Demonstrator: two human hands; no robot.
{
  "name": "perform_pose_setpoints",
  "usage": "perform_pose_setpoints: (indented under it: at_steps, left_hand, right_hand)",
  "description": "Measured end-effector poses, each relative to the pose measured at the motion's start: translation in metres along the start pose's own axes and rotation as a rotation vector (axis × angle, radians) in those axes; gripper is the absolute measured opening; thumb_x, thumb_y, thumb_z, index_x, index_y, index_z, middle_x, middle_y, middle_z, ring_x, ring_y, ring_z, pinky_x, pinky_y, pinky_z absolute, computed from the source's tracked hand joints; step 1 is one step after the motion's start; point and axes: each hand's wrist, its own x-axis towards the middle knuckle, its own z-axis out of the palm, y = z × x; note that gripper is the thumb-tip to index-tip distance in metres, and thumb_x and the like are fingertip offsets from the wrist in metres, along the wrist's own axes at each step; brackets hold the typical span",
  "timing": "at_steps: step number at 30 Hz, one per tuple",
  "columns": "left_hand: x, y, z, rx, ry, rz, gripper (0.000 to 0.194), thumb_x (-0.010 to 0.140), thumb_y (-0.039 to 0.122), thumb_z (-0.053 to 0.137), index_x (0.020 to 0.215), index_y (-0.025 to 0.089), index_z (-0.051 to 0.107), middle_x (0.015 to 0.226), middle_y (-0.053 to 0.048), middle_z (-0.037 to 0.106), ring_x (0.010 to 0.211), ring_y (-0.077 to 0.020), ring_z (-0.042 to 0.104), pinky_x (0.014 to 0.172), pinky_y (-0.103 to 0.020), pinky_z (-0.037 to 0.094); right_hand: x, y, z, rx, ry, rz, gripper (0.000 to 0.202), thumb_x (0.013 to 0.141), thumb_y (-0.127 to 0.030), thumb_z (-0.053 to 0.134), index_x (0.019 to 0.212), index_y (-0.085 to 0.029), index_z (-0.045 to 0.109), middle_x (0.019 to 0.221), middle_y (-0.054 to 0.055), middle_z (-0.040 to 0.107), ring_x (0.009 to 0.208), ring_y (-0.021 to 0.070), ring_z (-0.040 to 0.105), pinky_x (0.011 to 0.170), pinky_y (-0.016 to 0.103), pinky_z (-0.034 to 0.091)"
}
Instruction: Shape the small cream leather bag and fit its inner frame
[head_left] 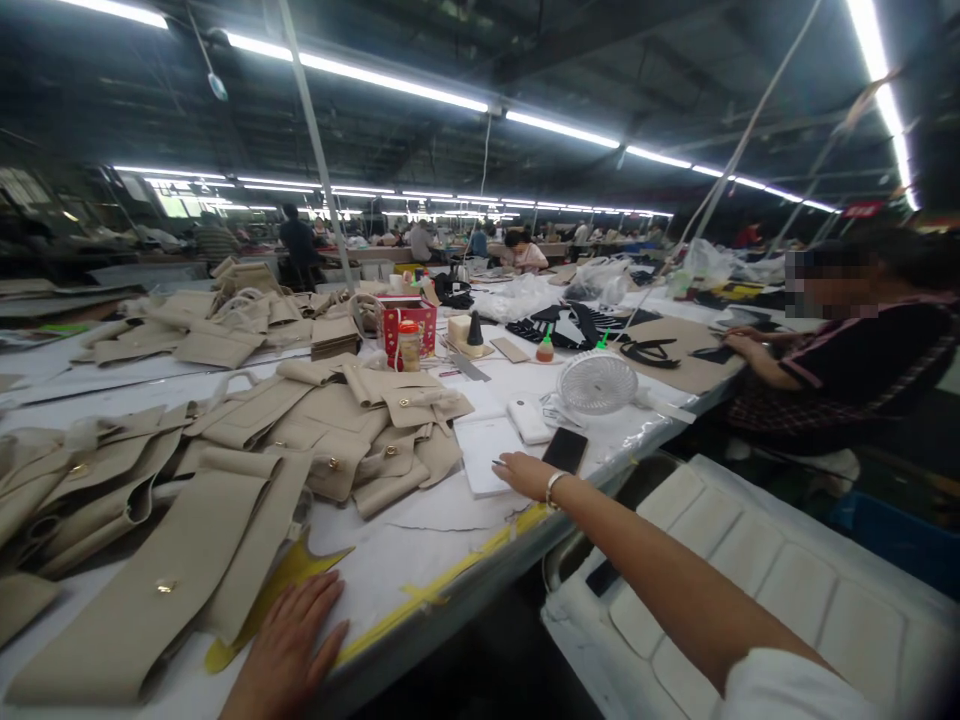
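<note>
My left hand (289,645) lies flat and open on the white table (435,530) near its front edge, beside a long beige leather piece (142,610) with a gold stud. A yellow sheet (289,575) pokes out under that piece. My right hand (525,475) reaches forward, fingers spread, resting on a white pad (484,450). It wears a wrist bracelet. A black phone (565,449) lies just right of it. Neither hand holds anything.
Heaps of beige leather bag parts (330,430) cover the table's left and middle. A small white fan (598,382), a red box (409,325) and glue bottles stand further back. A seated co-worker (840,350) works at the right. A white padded surface (750,580) lies below right.
</note>
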Motion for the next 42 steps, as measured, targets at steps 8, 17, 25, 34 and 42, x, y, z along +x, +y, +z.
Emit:
perform_pose_setpoints:
  at_steps: [8, 17, 25, 34, 42]
  left_hand:
    - [0.003, 0.001, -0.005, -0.046, -0.021, -0.025, 0.049, 0.079, 0.049, 0.053, 0.121, 0.024, 0.051, 0.123, -0.005, 0.055, 0.113, -0.0226, 0.051, 0.100, -0.039, 0.038]
    - [0.001, 0.001, -0.006, 0.002, -0.026, -0.011, 0.049, 0.079, 0.051, 0.053, 0.120, 0.024, 0.052, 0.124, -0.004, 0.054, 0.111, -0.0225, 0.051, 0.098, -0.040, 0.040]
    - [0.001, 0.001, -0.006, -0.010, -0.054, -0.034, 0.049, 0.080, 0.050, 0.052, 0.122, 0.024, 0.051, 0.126, -0.005, 0.053, 0.114, -0.0218, 0.050, 0.101, -0.038, 0.036]
    - [0.001, 0.001, -0.007, -0.019, -0.033, -0.021, 0.050, 0.080, 0.049, 0.053, 0.122, 0.024, 0.051, 0.126, -0.004, 0.052, 0.114, -0.0219, 0.050, 0.102, -0.038, 0.034]
    - [0.000, 0.002, -0.005, -0.020, -0.049, -0.030, 0.050, 0.080, 0.050, 0.052, 0.122, 0.024, 0.051, 0.126, -0.004, 0.052, 0.114, -0.0227, 0.049, 0.102, -0.039, 0.035]
  right_hand:
    - [0.077, -0.009, -0.010, 0.572, 0.218, 0.212, 0.050, 0.082, -0.011, 0.033, 0.131, -0.021, 0.035, 0.089, 0.006, 0.063, 0.055, 0.0102, 0.063, 0.050, 0.019, 0.045]
    - [0.114, 0.007, 0.017, 0.784, 0.460, 0.247, 0.037, 0.073, -0.016, 0.050, 0.110, -0.015, 0.051, 0.085, 0.004, 0.066, 0.074, 0.0125, 0.063, 0.069, 0.023, 0.048]
    - [0.115, 0.011, 0.046, 0.754, 0.610, 0.374, 0.039, 0.086, -0.041, 0.036, 0.080, -0.013, 0.063, 0.068, 0.005, 0.066, 0.061, 0.0135, 0.063, 0.064, 0.021, 0.047]
    - [0.118, 0.009, 0.049, 0.777, 0.558, 0.392, 0.025, 0.080, -0.028, 0.045, 0.075, -0.014, 0.064, 0.067, 0.002, 0.068, 0.055, 0.0090, 0.063, 0.062, 0.017, 0.048]
    - [0.117, 0.003, 0.049, 0.783, 0.497, 0.397, 0.024, 0.081, -0.026, 0.042, 0.079, -0.014, 0.063, 0.070, 0.004, 0.068, 0.052, 0.0088, 0.061, 0.055, 0.017, 0.048]
